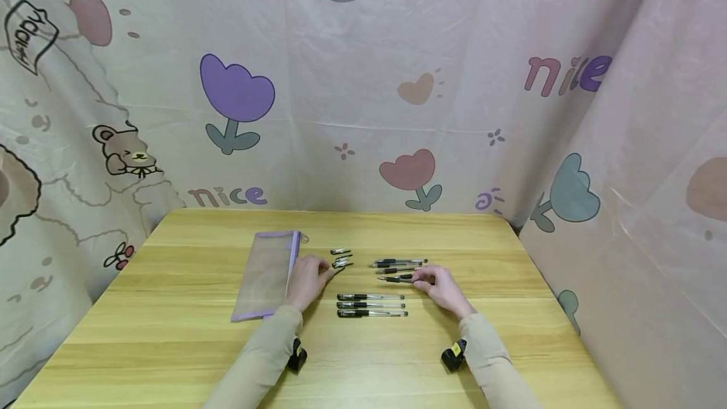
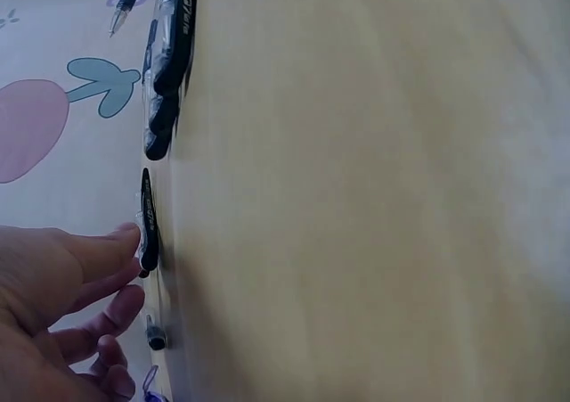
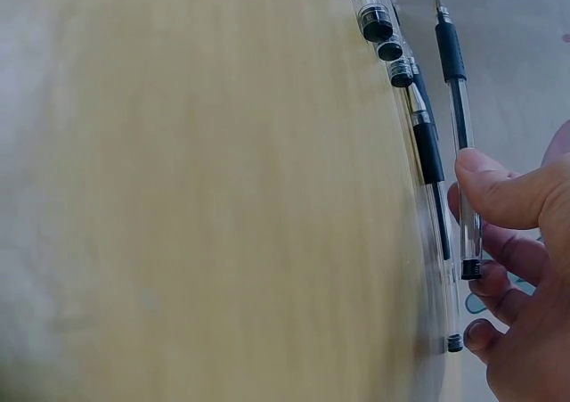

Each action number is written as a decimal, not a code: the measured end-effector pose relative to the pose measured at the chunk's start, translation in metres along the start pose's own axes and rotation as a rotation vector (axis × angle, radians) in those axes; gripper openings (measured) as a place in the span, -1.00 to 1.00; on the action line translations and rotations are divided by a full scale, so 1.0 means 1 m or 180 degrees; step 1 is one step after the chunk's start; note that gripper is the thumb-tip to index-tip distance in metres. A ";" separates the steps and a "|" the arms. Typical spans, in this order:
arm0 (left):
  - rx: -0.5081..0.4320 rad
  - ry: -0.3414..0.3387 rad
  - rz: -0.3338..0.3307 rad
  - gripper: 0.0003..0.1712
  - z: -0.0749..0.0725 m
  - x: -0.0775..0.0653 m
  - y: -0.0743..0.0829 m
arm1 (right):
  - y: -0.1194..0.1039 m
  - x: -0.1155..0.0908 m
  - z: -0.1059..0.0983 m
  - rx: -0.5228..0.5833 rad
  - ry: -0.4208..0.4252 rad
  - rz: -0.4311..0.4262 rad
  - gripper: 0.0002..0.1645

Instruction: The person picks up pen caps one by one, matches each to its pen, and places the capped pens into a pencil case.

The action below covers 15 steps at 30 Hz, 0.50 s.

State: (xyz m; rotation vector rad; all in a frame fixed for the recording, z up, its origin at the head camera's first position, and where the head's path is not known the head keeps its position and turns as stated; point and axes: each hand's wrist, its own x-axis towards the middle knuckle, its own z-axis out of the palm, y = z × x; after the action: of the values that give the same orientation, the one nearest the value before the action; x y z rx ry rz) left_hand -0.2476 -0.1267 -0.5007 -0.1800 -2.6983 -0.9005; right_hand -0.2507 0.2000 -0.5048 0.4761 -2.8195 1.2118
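Note:
My left hand (image 1: 307, 278) pinches a pen cap with a black clip (image 2: 149, 219) between thumb and fingers, low over the table. Other loose caps (image 1: 341, 250) lie just beyond its fingertips. In my right hand (image 1: 443, 287) is an uncapped gel pen (image 3: 452, 54), gripped near its rear end by thumb and fingers, with the bare tip pointing left toward the caps. More uncapped pens (image 1: 397, 262) lie side by side just behind it. Nearer to me, between the hands, three capped pens (image 1: 372, 314) lie in parallel, cap ends to the left.
A see-through mesh pouch (image 1: 264, 276) with purple edging and a zipper lies flat at the left, partly behind the left hand and wrist. A patterned cloth (image 1: 341, 163) hangs along the back and sides of the wooden table (image 1: 170, 346).

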 end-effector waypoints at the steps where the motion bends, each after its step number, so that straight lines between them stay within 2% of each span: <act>1: -0.0001 0.0013 0.0014 -0.82 0.001 0.001 0.000 | 0.000 0.000 0.000 0.0005 0.0002 0.0009 -0.85; 15: 0.0073 -0.0134 -0.0047 -0.91 0.003 0.004 0.007 | 0.001 0.000 0.002 -0.0001 0.0012 -0.0040 -0.84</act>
State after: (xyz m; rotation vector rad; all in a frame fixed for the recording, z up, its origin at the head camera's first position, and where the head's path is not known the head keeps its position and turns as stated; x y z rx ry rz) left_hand -0.2505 -0.1195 -0.4981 -0.1762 -2.7509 -0.8790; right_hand -0.2505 0.1993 -0.5073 0.4903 -2.8092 1.2089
